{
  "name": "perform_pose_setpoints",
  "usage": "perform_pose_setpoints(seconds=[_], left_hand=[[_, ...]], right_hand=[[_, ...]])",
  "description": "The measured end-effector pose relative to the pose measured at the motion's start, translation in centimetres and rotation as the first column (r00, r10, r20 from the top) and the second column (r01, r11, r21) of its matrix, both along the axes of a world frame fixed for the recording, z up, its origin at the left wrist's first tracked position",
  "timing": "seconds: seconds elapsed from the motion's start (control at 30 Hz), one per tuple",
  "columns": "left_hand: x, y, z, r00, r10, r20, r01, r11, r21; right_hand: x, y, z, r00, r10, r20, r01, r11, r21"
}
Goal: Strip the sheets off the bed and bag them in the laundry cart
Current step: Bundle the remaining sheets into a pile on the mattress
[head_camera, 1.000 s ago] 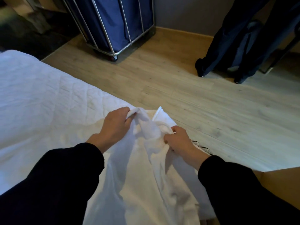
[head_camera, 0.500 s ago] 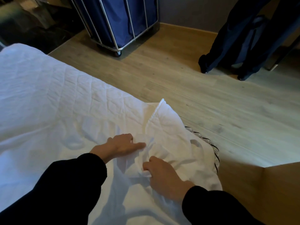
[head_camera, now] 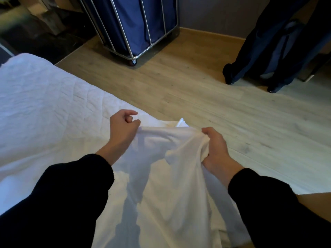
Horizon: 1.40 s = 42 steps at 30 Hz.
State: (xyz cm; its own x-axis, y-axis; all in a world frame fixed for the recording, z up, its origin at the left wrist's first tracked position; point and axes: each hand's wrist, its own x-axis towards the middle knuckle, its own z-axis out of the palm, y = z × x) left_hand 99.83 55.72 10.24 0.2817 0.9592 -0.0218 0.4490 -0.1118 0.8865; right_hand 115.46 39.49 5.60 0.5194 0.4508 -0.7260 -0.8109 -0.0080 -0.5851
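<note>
A white sheet [head_camera: 166, 169] is lifted off the corner of the bed [head_camera: 44, 104], stretched between my two hands. My left hand [head_camera: 123, 127] pinches its upper left edge with curled fingers. My right hand [head_camera: 215, 147] grips a bunched fold of the sheet at its right edge. The bed's quilted white mattress cover lies bare to the left. The laundry cart [head_camera: 136, 24], a metal frame with a blue bag, stands on the floor at the far side, apart from both hands.
Wooden floor [head_camera: 197, 97] lies between the bed and the cart. Another person's dark-trousered legs [head_camera: 254, 51] stand at the upper right. A wooden bed frame corner [head_camera: 315, 203] shows at the lower right. Dark furniture sits at the upper left.
Both hands were low on the mattress corner half a second ago; they have since lifted and spread apart, pulling the sheet up taut between them.
</note>
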Motion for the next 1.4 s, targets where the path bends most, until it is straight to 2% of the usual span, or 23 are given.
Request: perform_pose_setpoints(seconds=[0.13,0.2,0.23,0.3,0.33,0.37,0.43,0.47,0.57,0.63,0.73,0.83,0.9,0.97,1.03,1.07,1.1,1.13,1.17,1.2,1.3,1.33,1.4], left_hand=[[3.8,1.8,0.3,0.994,-0.111,-0.018,0.112,0.983,0.148],[4.6,2.4,-1.6,0.953,-0.246,-0.178,0.276,0.947,0.165],[4.7,2.5,-3.0,0.880,-0.328,-0.343,0.392,0.910,0.138],[4.5,2.5,-5.6,0.587,-0.406,-0.700,0.567,0.824,-0.003],[4.4,2.3,-6.6,0.441,-0.375,-0.815,0.573,0.817,-0.066],[4.3,1.9,-7.2,0.328,-0.328,-0.886,0.558,0.824,-0.098],[4.3,1.4,-8.2,0.206,-0.279,-0.938,0.525,0.841,-0.135],[4.4,1.2,-8.6,0.200,-0.289,-0.936,0.510,0.847,-0.153],[4.9,1.2,-9.5,0.308,-0.324,-0.895,0.496,0.857,-0.140],[5.8,1.2,-9.5,0.269,-0.294,-0.917,0.575,0.813,-0.092],[6.9,0.8,-9.6,0.224,-0.277,-0.934,0.652,0.755,-0.068],[6.3,0.0,-9.3,0.303,-0.268,-0.914,0.655,0.755,-0.004],[5.1,-0.8,-8.5,0.386,-0.328,-0.862,0.620,0.784,-0.020],[3.5,-1.5,-7.3,0.442,-0.321,-0.838,0.607,0.794,0.017],[1.8,-1.7,-5.9,0.432,-0.284,-0.856,0.669,0.737,0.093],[1.1,-1.7,-5.0,0.416,-0.293,-0.861,0.701,0.706,0.099],[0.4,-2.0,-3.8,0.402,-0.337,-0.851,0.723,0.688,0.069],[-0.4,-2.5,-2.5,0.407,-0.404,-0.819,0.736,0.677,0.032],[-1.2,-3.1,-1.3,0.426,-0.457,-0.781,0.738,0.675,0.008],[-2.3,-3.8,-0.4,0.444,-0.484,-0.754,0.739,0.673,0.003],[-6.4,-6.7,1.8,0.434,-0.452,-0.779,0.737,0.675,0.020],[-8.1,-7.7,2.4,0.400,-0.424,-0.812,0.750,0.661,0.025],[-11.5,-9.6,3.6,0.316,-0.357,-0.879,0.757,0.653,0.006]], right_hand=[[4.3,1.7,1.1,0.992,-0.082,0.096,0.083,0.997,-0.002],[5.8,2.1,0.6,0.974,0.002,0.225,0.022,0.995,-0.102],[6.2,2.0,0.2,0.950,0.096,0.297,-0.046,0.984,-0.171],[6.5,1.5,-1.1,0.856,0.325,0.401,-0.196,0.924,-0.329],[6.7,1.3,-1.8,0.804,0.408,0.432,-0.234,0.886,-0.400],[6.8,1.0,-2.5,0.765,0.454,0.457,-0.243,0.860,-0.449],[7.4,0.7,-3.2,0.731,0.472,0.493,-0.233,0.851,-0.470],[7.7,0.6,-3.3,0.749,0.453,0.483,-0.243,0.867,-0.435],[8.3,1.0,-2.9,0.829,0.413,0.377,-0.334,0.907,-0.258],[8.2,1.4,-2.7,0.842,0.422,0.337,-0.390,0.906,-0.163],[6.9,1.8,-2.2,0.872,0.362,0.330,-0.379,0.925,-0.015],[5.1,1.5,-1.4,0.827,0.382,0.413,-0.404,0.914,-0.037],[4.0,0.6,-1.0,0.716,0.484,0.503,-0.488,0.863,-0.135],[3.1,-0.6,-0.5,0.540,0.625,0.564,-0.596,0.757,-0.268],[2.2,-1.8,-0.1,0.231,0.790,0.568,-0.647,0.561,-0.517],[1.8,-2.3,-0.1,0.066,0.834,0.548,-0.607,0.469,-0.641],[1.1,-3.0,0.2,-0.063,0.848,0.526,-0.529,0.418,-0.738],[0.4,-3.6,0.5,-0.129,0.844,0.520,-0.450,0.417,-0.789],[-0.6,-4.2,0.9,-0.132,0.833,0.537,-0.385,0.456,-0.803],[-1.6,-4.8,1.2,-0.084,0.814,0.575,-0.344,0.518,-0.783],[-5.6,-6.9,3.7,0.120,0.708,0.696,-0.256,0.700,-0.667],[-7.1,-7.9,4.5,0.133,0.679,0.722,-0.227,0.730,-0.644],[-10.7,-10.3,5.5,0.085,0.639,0.764,-0.180,0.764,-0.619]])
